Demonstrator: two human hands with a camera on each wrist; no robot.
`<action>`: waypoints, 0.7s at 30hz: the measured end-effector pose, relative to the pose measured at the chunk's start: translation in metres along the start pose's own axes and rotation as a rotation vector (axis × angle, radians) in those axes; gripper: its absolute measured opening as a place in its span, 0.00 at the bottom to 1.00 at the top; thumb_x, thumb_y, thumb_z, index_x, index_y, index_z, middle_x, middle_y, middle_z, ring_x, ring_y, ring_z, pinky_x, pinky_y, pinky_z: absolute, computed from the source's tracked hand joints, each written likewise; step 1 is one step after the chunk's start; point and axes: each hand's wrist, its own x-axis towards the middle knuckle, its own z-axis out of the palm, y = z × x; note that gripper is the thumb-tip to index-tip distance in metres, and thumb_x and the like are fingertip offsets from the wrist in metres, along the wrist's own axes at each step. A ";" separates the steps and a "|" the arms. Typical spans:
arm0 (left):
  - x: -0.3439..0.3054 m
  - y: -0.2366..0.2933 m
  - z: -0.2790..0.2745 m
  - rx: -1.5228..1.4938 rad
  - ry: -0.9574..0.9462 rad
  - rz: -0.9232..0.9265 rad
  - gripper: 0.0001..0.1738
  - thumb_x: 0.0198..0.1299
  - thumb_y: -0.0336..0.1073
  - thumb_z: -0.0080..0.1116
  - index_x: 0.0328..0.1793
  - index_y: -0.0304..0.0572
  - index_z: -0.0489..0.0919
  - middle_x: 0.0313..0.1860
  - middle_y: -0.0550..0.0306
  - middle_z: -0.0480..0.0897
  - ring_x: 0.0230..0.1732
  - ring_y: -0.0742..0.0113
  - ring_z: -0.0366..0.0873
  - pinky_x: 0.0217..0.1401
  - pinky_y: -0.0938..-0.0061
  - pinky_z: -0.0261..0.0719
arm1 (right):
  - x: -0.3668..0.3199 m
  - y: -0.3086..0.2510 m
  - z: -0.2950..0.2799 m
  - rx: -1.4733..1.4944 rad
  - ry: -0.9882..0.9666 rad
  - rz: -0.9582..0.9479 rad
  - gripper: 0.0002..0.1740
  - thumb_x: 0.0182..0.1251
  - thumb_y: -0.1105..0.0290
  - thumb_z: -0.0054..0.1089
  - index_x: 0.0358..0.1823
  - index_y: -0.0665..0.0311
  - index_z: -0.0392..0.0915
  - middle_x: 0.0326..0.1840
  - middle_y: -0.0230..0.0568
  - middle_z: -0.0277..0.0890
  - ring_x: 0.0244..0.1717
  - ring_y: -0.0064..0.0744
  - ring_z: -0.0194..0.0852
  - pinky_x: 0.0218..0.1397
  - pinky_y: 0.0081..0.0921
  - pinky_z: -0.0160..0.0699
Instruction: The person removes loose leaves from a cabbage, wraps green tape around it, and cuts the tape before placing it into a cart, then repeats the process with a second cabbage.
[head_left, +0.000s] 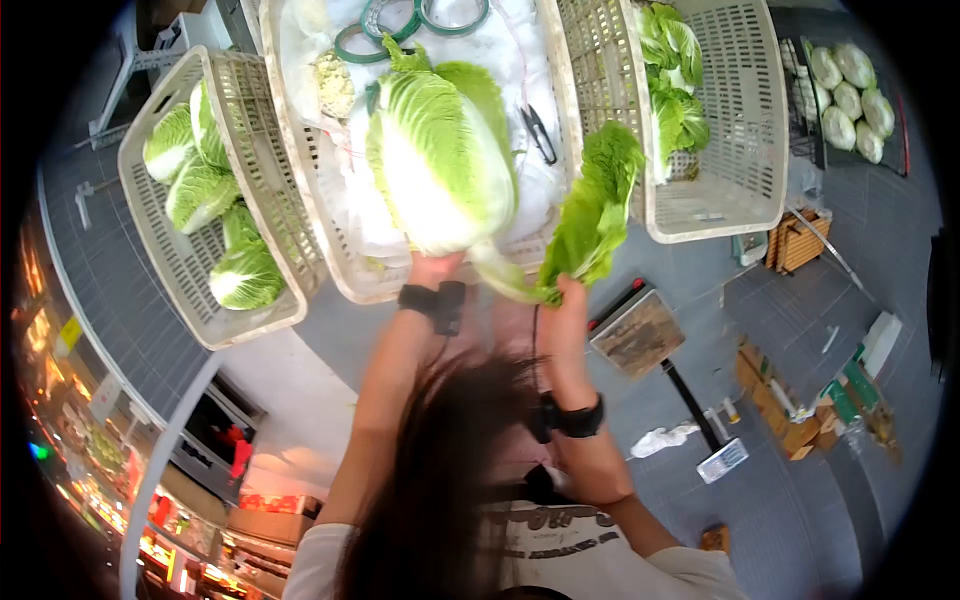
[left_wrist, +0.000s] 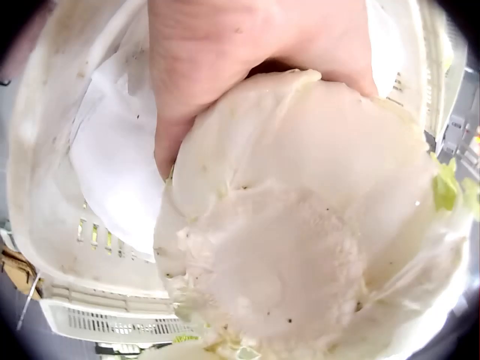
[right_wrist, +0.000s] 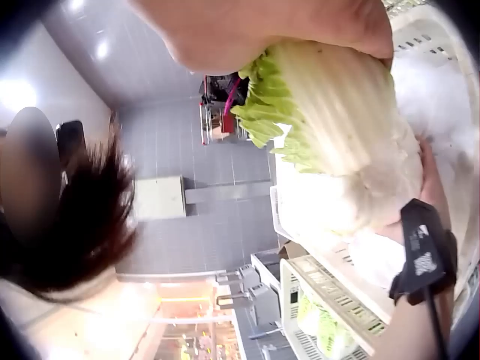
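A large napa cabbage (head_left: pixel 440 165) lies above a white-lined crate, its leafy tip pointing away and its pale base toward the body. My left hand (head_left: pixel 436 268) holds it near the base; in the left wrist view, the fingers and thumb of that hand (left_wrist: pixel 255 45) curve over the white ribs beside the round cut stem end. On the right, my right hand (head_left: pixel 568 302) grips an outer cabbage leaf (head_left: pixel 598 205), bent well out from the head. Its pale rib runs back to the base in the head view. Most right fingers are hidden in the right wrist view.
Green tape rolls (head_left: pixel 452 28), a piece of cauliflower (head_left: pixel 335 86) and black snips (head_left: pixel 538 135) lie in the middle crate (head_left: pixel 350 285). Crates of cabbages flank it: a left crate (head_left: pixel 290 240) and a right crate (head_left: pixel 745 110). A platform scale (head_left: pixel 640 335) stands on the floor.
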 end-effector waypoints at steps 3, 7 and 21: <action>0.006 0.008 -0.012 0.037 -0.105 0.006 0.35 0.66 0.62 0.45 0.71 0.49 0.65 0.69 0.56 0.70 0.68 0.54 0.67 0.71 0.54 0.65 | -0.003 -0.030 0.024 0.137 0.082 -0.001 0.17 0.66 0.66 0.44 0.52 0.68 0.70 0.46 0.39 0.72 0.46 0.33 0.70 0.54 0.29 0.68; 0.009 0.017 0.012 0.168 -0.161 -0.052 0.39 0.67 0.66 0.39 0.75 0.49 0.60 0.71 0.58 0.67 0.70 0.56 0.65 0.72 0.55 0.64 | -0.025 -0.116 0.014 0.206 -0.095 0.394 0.18 0.66 0.61 0.46 0.49 0.68 0.71 0.40 0.39 0.74 0.37 0.34 0.71 0.43 0.29 0.70; 0.006 0.027 0.007 0.282 -0.141 -0.122 0.40 0.70 0.66 0.30 0.78 0.48 0.53 0.75 0.55 0.62 0.73 0.56 0.61 0.74 0.57 0.60 | 0.134 -0.197 -0.064 -0.777 0.494 -0.607 0.41 0.70 0.55 0.51 0.76 0.68 0.45 0.75 0.55 0.53 0.73 0.46 0.53 0.75 0.37 0.50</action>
